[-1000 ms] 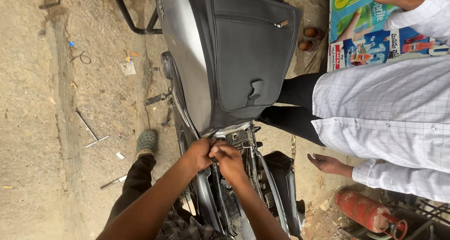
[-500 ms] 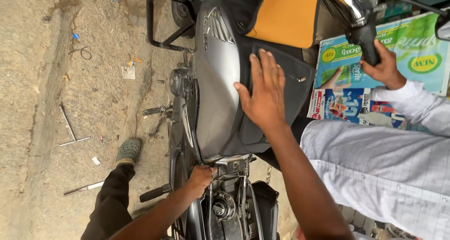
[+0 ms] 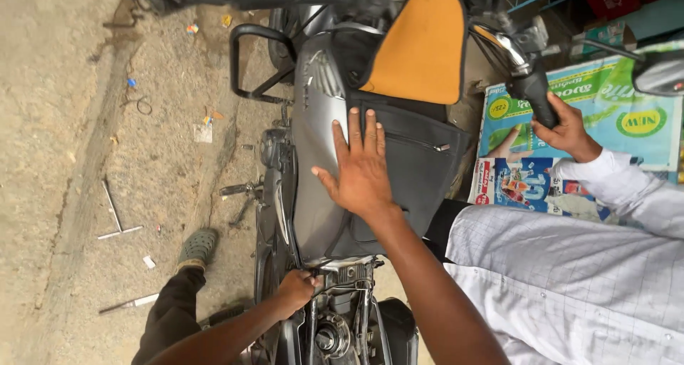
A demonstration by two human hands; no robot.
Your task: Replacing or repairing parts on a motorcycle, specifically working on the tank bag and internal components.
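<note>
Dirt ground (image 3: 85,123) with scattered litter fills the left of the frame. Lower centre, the left hand (image 3: 296,290) is closed around a part of the frame (image 3: 342,276) at the rear edge of the motorcycle's grey fuel tank (image 3: 313,158). Mid-frame, the right hand (image 3: 360,169) lies flat, fingers spread, on the tank's black cover (image 3: 417,158). At right, a co-worker's hand (image 3: 566,130) grips the handlebar (image 3: 534,94).

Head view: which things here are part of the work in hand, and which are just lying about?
In hand:
- silver motorcycle fuel tank with black fabric cover, right hand flat on it
- exposed frame behind the tank, gripped by left hand

Lying about:
- thin metal rods on the dirt ground
- printed posters
- paper scrap
</note>
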